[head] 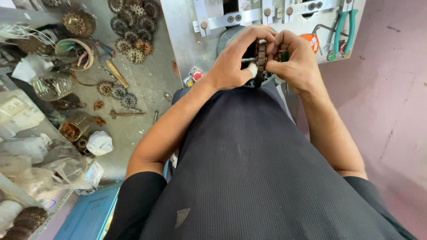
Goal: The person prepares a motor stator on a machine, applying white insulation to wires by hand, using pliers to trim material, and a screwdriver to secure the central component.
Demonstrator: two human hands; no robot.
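Hands [262, 58]: together around toothed core [260, 55], before machine panel [249, 18]
Floor left: loose cores [131, 26]
Panel right: pliers [344, 24]

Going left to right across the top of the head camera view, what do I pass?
Pile of rusty toothed discs → left hand → dark slotted metal core held in both hands → right hand → green-handled pliers hanging on the panel.

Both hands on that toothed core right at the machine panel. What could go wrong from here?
1. The toothed core is pinched edge-on between the left hand and right hand; its teeth might nick fingertips, or it may slip.
2. If dropped, it would likely land in the person's lap or on the floor, where many similar cores already lie; mix-ups seem possible.
3. The red button on the machine panel sits close to the left wrist; an accidental press looks possible.
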